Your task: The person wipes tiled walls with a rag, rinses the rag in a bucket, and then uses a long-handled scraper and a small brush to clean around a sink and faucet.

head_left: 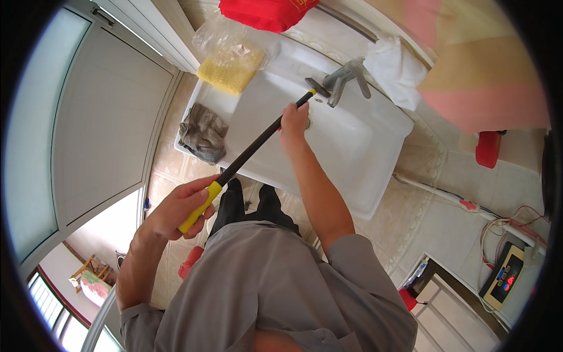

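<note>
A long-handled tool that looks like a hammer [252, 149] runs slantwise in front of me, its black shaft over the white sink. My left hand [185, 208] is closed round its yellow grip at the near end. Farther up, my right hand [294, 121] grips the black shaft just below a yellow band. The dark crosswise head [316, 87] is beside the grey faucet [347, 79]; whether they touch I cannot tell. Below lies the white sink [346, 158], its drain partly hidden by my right hand.
A crumpled grey cloth [203, 134] and a folded yellow towel [230, 71] under clear plastic lie on the sink's left side. A white cloth [396, 70] hangs behind the faucet. A red bag [270, 13] is at the back, a door [111, 123] at left, a lit display box [503, 278] and wires at right.
</note>
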Tool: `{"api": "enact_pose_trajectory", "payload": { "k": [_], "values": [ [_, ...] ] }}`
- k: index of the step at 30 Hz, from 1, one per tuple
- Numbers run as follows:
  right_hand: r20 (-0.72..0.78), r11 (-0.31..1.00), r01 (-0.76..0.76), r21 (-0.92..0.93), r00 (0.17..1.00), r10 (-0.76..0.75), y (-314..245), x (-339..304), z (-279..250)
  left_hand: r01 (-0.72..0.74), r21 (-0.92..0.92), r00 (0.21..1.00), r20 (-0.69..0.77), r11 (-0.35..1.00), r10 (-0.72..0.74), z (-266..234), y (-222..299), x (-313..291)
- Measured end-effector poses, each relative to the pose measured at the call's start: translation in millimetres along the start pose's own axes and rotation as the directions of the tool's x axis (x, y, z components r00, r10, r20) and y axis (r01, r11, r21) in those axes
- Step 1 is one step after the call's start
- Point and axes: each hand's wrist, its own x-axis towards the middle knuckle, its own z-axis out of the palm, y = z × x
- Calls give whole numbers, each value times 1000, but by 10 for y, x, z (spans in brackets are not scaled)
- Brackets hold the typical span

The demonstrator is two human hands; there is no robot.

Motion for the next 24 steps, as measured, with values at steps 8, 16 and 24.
{"api": "enact_pose_trajectory", "payload": {
  "k": [8,16,24],
  "values": [
    [11,1000,-31,-6,999,31,-47,76,-78,-37,-24,997,66,999,38,102,-56,-23],
    [39,997,-21,73,999,18,67,129,-105,-6,-5,997,74,1000,6,176,-45,-56],
    [13,997,-64,51,998,64,-97,30,104,-42,61,998,45,997,40,-160,212,-37]
  ]
}}
